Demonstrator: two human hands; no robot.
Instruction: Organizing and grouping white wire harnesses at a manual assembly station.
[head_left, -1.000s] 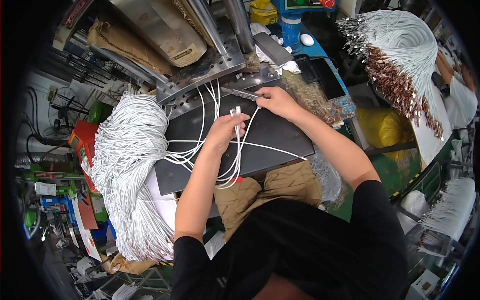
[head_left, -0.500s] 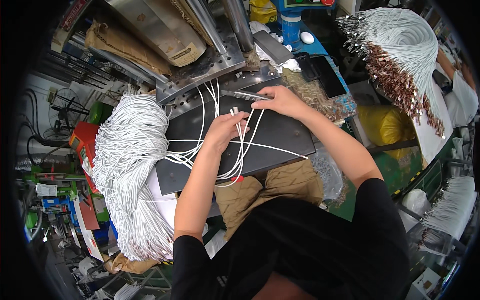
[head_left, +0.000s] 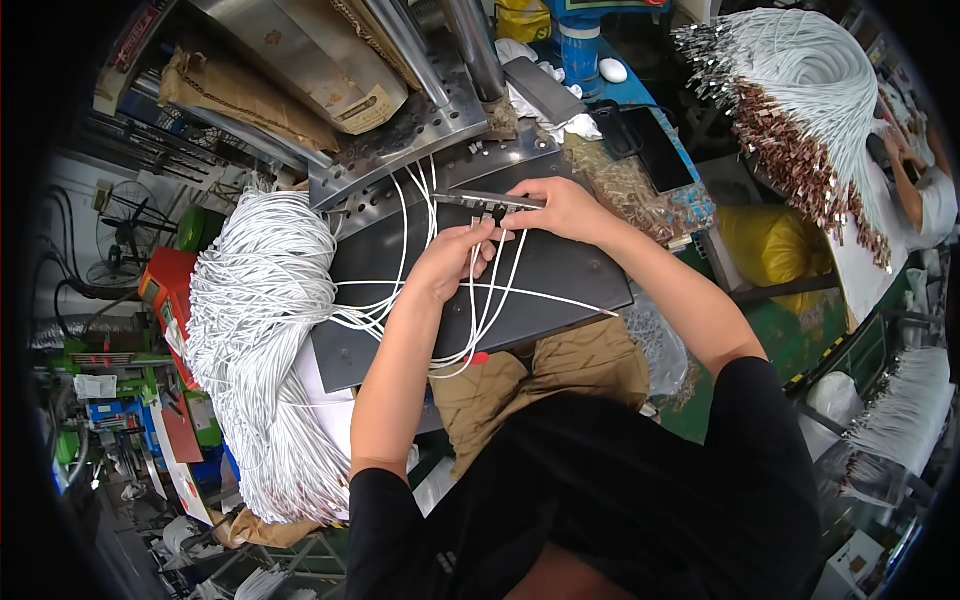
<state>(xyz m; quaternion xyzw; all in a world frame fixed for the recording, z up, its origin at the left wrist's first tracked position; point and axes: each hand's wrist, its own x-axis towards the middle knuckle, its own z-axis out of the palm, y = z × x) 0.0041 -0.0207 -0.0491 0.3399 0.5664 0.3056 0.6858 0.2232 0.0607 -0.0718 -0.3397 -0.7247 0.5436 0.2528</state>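
My left hand [head_left: 452, 262] pinches the ends of a few white cables [head_left: 488, 290] over a dark metal work plate [head_left: 560, 275]. My right hand [head_left: 560, 208] grips a thin metal strip of terminals [head_left: 480, 199] at the far edge of the plate, right beside the left fingertips. The cable ends meet the strip between the two hands. More white cables [head_left: 405, 235] loop across the plate toward a big bundle on my left.
A thick bundle of white cables [head_left: 262, 330] hangs left of the plate. A metal press machine [head_left: 420, 110] stands behind it. Scrap terminal strip [head_left: 625, 190] lies at right. Another cable bundle with metal ends [head_left: 800, 90] and another person's arm [head_left: 915, 180] are far right.
My left hand has moved up and right, bringing the cable ends against the terminal strip. My right hand has stayed on the strip with only a small shift.
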